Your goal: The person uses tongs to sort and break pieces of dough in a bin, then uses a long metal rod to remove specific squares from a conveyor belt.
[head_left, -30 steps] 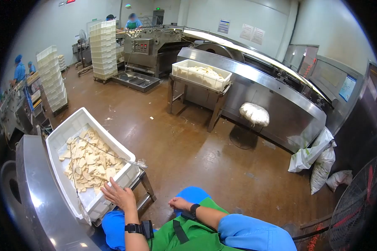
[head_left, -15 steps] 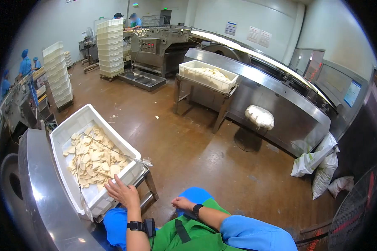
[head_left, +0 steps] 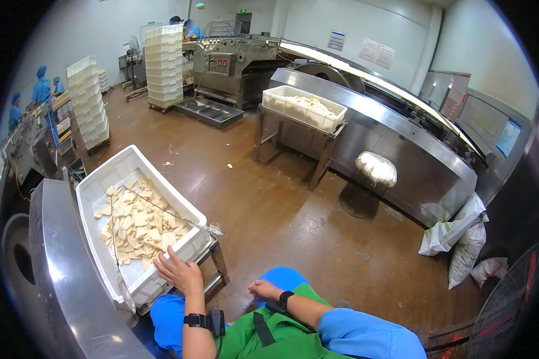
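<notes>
My left hand (head_left: 181,274) lies flat, fingers spread, on the near rim of a white plastic crate (head_left: 108,177) that holds several pale flat pieces (head_left: 139,224). The crate sits tilted on a low metal stand (head_left: 217,269) beside a steel machine edge (head_left: 60,275). My right hand (head_left: 263,290) rests loosely on my knee over a green apron and blue trousers, holding nothing. Both wrists carry black bands.
A second white crate (head_left: 304,107) of pieces stands on a metal table further off. Stacks of white crates (head_left: 163,66) stand at the back left. A long steel machine (head_left: 401,143) runs along the right, with white sacks (head_left: 455,230) on the brown floor. Workers in blue (head_left: 41,90) stand far left.
The view has swung slightly, shifting the room to the right. My left hand stays on the crate's rim and my right hand stays on my knee.
</notes>
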The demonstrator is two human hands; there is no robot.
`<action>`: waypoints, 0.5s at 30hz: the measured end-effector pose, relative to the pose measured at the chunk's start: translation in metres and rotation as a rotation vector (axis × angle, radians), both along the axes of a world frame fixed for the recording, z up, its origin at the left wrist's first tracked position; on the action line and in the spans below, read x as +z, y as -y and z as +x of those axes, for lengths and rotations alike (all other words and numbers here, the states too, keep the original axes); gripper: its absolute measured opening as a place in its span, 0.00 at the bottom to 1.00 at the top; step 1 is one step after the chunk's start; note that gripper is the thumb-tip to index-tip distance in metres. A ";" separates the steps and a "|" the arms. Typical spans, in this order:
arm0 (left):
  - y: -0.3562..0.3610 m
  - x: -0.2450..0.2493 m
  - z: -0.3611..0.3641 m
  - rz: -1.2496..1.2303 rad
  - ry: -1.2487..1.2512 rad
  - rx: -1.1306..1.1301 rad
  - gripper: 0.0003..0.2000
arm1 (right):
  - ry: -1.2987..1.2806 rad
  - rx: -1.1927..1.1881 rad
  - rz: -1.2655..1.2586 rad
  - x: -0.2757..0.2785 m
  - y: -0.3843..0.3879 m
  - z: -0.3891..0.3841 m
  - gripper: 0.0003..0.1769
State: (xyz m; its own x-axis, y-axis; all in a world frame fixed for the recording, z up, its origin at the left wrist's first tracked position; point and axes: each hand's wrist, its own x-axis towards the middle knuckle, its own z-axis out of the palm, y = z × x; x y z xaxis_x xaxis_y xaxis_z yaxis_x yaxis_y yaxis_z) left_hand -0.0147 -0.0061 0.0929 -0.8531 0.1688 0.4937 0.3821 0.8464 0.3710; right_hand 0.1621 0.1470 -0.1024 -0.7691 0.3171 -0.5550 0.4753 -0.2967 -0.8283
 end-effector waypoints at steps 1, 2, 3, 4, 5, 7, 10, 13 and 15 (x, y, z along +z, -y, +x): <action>0.000 -0.001 0.000 0.004 -0.002 -0.004 0.36 | 0.006 0.001 0.009 0.002 0.000 0.000 0.08; 0.000 -0.001 0.000 0.004 -0.002 -0.004 0.36 | 0.005 0.002 0.009 0.004 0.001 0.000 0.08; 0.000 -0.001 0.000 0.004 -0.001 -0.002 0.36 | -0.009 -0.015 0.019 0.002 0.002 0.000 0.08; 0.000 -0.001 0.000 0.005 -0.001 -0.001 0.36 | -0.024 -0.033 0.029 0.000 0.003 0.000 0.09; 0.000 -0.001 0.000 0.004 -0.001 0.000 0.36 | -0.024 -0.032 0.029 -0.001 0.003 0.000 0.09; 0.000 -0.001 -0.001 0.009 -0.006 -0.002 0.36 | -0.017 -0.036 0.040 -0.006 0.002 -0.001 0.09; 0.000 0.002 0.001 0.006 -0.006 -0.007 0.36 | -0.005 -0.041 0.024 -0.010 0.002 -0.002 0.09; 0.001 0.004 0.002 -0.016 0.014 -0.009 0.36 | 0.006 -0.023 0.032 -0.007 0.001 -0.002 0.09; 0.000 0.002 0.001 -0.006 0.007 -0.007 0.36 | 0.012 -0.002 0.030 -0.005 0.000 -0.002 0.09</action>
